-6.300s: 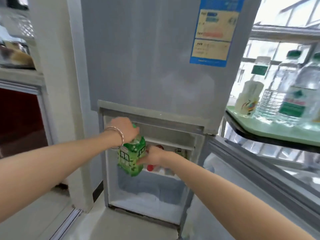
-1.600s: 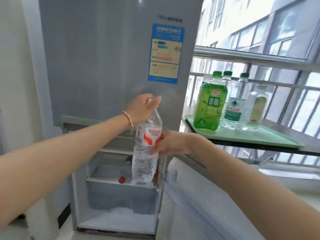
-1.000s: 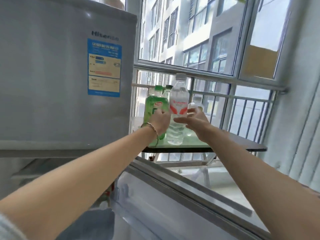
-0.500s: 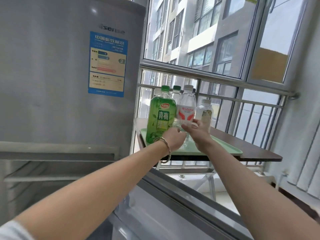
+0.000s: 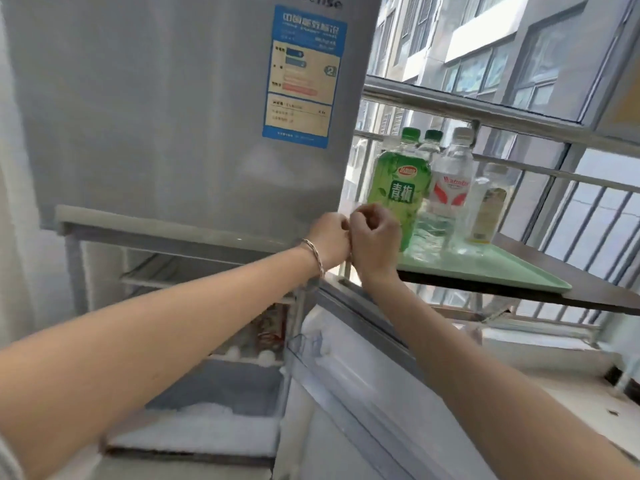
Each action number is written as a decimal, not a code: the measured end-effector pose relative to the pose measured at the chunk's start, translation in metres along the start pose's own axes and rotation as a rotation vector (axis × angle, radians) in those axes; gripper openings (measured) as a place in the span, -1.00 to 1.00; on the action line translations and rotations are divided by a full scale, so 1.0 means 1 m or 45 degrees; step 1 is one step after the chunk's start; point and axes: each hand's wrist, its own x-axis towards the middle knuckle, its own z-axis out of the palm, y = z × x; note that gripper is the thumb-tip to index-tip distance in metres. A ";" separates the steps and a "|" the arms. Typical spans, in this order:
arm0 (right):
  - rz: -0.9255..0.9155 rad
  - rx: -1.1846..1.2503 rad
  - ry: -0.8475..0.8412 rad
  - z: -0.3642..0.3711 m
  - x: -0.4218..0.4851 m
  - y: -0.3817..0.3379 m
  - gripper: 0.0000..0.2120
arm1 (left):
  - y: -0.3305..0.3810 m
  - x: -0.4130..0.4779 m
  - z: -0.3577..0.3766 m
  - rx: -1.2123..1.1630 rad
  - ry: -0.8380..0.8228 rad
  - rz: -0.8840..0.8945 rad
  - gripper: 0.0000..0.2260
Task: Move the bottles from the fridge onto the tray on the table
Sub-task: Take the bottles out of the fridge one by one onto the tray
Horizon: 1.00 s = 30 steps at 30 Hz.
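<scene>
On the pale green tray (image 5: 491, 271) stand several bottles: a big green tea bottle (image 5: 398, 188), a clear water bottle with a red and white label (image 5: 450, 192), a smaller clear bottle with a yellowish label (image 5: 486, 209) and a green-capped bottle (image 5: 432, 140) behind them. My left hand (image 5: 329, 239) and my right hand (image 5: 372, 239) are curled side by side in front of the tray, holding nothing. Below them the fridge's lower compartment (image 5: 214, 341) is open, with red-labelled bottles (image 5: 268, 327) lying on its shelf.
The grey fridge's upper door (image 5: 173, 98) carries a blue sticker. The open lower door (image 5: 363, 393) swings out under my right arm. The dark table (image 5: 588, 292) stands against a window railing (image 5: 519, 119). Frost covers the compartment floor (image 5: 194, 427).
Both hands let go of the red-labelled water bottle, which stands on the tray, and drew back toward the fridge. My view has swung down to the open compartment.
</scene>
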 end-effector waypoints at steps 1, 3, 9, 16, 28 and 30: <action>0.036 0.003 -0.073 0.017 -0.012 0.000 -0.88 | -0.014 -0.006 -0.012 0.072 0.018 -0.031 -0.82; 0.153 0.003 -0.246 0.053 -0.037 0.003 -0.89 | -0.047 -0.019 -0.035 0.246 0.052 -0.088 -0.83; 0.437 -0.085 -0.662 0.148 -0.123 0.031 -0.81 | -0.165 -0.046 -0.077 0.688 -0.092 -0.383 -0.82; 0.621 -0.503 -1.114 0.207 -0.184 0.116 -0.65 | -0.295 -0.047 -0.062 0.759 -0.237 -0.682 -0.74; 0.112 -1.217 -1.275 0.254 -0.210 0.244 -0.27 | -0.436 -0.004 0.015 0.350 -0.100 -0.938 -0.48; 0.118 -1.211 -1.325 0.256 -0.214 0.250 -0.22 | -0.445 0.005 0.020 0.249 -0.058 -1.040 -0.51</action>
